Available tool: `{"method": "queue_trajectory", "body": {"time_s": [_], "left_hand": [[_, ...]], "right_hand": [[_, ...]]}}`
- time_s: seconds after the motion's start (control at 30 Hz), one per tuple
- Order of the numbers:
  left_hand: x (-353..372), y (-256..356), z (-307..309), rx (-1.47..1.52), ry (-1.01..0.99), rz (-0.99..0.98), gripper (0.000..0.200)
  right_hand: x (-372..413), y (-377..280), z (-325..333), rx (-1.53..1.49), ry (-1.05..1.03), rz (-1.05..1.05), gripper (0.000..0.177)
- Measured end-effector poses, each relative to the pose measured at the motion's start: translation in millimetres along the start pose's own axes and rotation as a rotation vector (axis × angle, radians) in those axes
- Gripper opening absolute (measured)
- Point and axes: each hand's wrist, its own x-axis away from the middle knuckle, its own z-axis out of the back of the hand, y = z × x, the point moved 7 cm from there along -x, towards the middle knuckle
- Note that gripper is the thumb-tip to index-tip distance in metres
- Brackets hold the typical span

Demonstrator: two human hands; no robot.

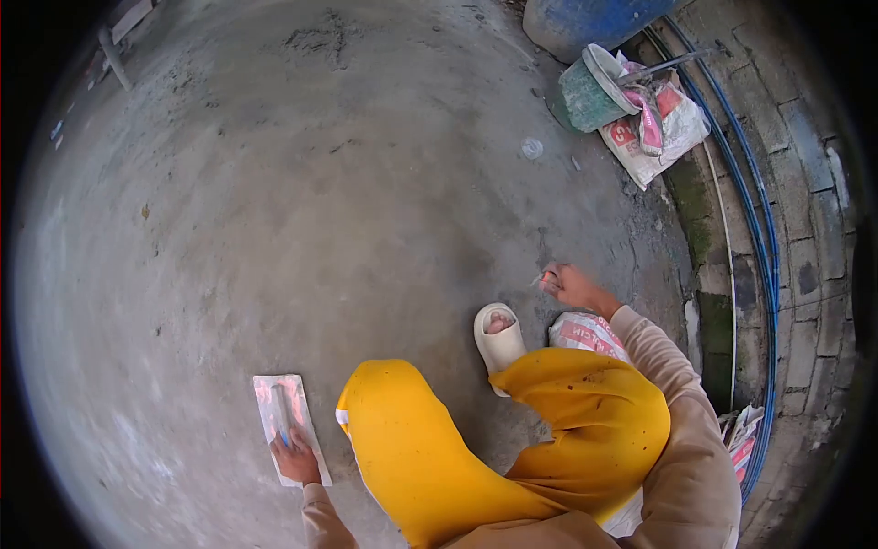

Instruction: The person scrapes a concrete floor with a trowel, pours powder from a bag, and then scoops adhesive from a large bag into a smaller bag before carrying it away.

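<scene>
Broadly, a wide, round-edged view looks down on a grey cement floor point(274, 220) past yellow trousers point(412, 448) and, near five o'clock, a foot in a cream slipper point(500, 350). At seven o'clock, the left hand point(298, 459) has its fingers closed around the handle of a flat float point(309, 446), a smeared rectangular board lying on the floor. At three o'clock, the right hand point(578, 288) is curled shut, its fingers pressed together around a small reddish object point(550, 280), too blurred to name.

At one o'clock, a green bucket point(585, 95), coated in grey, leans with its mouth toward the right; a long-handled tool point(660, 69) reaches out across the rim, but the bucket's inside cannot be made out. Just beyond it is a big blue barrel point(590, 20), cut off by the edge. Beside the bucket, toward two o'clock, is a crumpled printed sack point(666, 142). Another sack point(587, 333) sits near four o'clock, by the right forearm; its contents are hidden. Blue hoses point(764, 238) run from one to four o'clock along a block wall point(809, 265).
</scene>
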Motion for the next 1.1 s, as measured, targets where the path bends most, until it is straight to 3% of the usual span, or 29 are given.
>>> {"method": "queue_trajectory", "body": {"time_s": [0.17,0.2,0.23,0.27,0.3,0.33,0.37,0.4,0.43,0.53,0.57,0.67,0.73,0.8,0.87,0.93,1.03,1.1], "left_hand": [[-1,-13,-15,-0.016,-0.030,0.029,0.042],[-2,-15,-16,0.002,-0.040,-0.003,0.043],[-2,-26,-27,0.008,-0.062,-0.167,0.043],[-5,-32,-40,0.014,-0.084,-0.324,0.043],[-12,-33,-41,0.004,-0.088,-0.311,0.043],[-21,-38,-42,-0.009,-0.218,-0.215,0.042],[-29,-48,-37,-0.028,-0.345,-0.116,0.042],[-41,-49,-24,-0.048,-0.464,-0.018,0.041],[-51,-45,-6,-0.067,-0.578,0.082,0.041],[-98,62,85,0.158,-0.571,-0.012,0.037],[-107,88,115,0.252,-0.481,0.009,0.036],[-113,129,178,0.062,-0.294,-0.008,0.041],[-109,163,191,0.128,-0.203,-0.110,0.039],[-92,206,173,0.153,-0.398,-0.154,0.039],[-82,204,156,0.143,-0.501,-0.124,0.039],[-72,196,145,0.130,-0.593,-0.107,0.039],[-64,170,142,0.013,-0.625,-0.033,0.039],[-61,164,150,-0.002,-0.534,-0.028,0.040]], "right_hand": [[-17,37,-14,0.062,-0.019,-0.015,0.030],[-26,51,-17,0.068,0.013,0.019,0.030],[-35,65,-20,0.066,0.011,0.018,0.030],[-45,83,-16,-0.120,0.097,-0.033,0.028],[-54,99,-13,-0.310,0.173,-0.082,0.027],[-69,101,-8,-0.316,0.152,-0.073,0.027],[-89,117,-1,-0.531,0.171,-0.228,0.025],[-111,129,4,-0.748,0.190,-0.388,0.023],[-138,139,10,-0.829,0.181,-0.417,0.021],[-215,184,19,-0.987,0.221,-0.418,0.019],[-224,204,15,-1.127,0.334,-0.462,0.020],[-222,264,1,-1.327,0.833,-0.694,0.023],[-185,233,26,-0.994,0.629,-0.433,0.025],[-136,175,35,-0.161,0.232,0.035,0.030],[-110,160,-3,0.072,-0.183,0.240,0.037],[-80,109,-23,0.190,-0.508,0.362,0.032],[-101,104,-46,0.348,-0.601,0.481,0.035],[-133,104,-31,0.321,-0.573,0.491,0.036]]}}
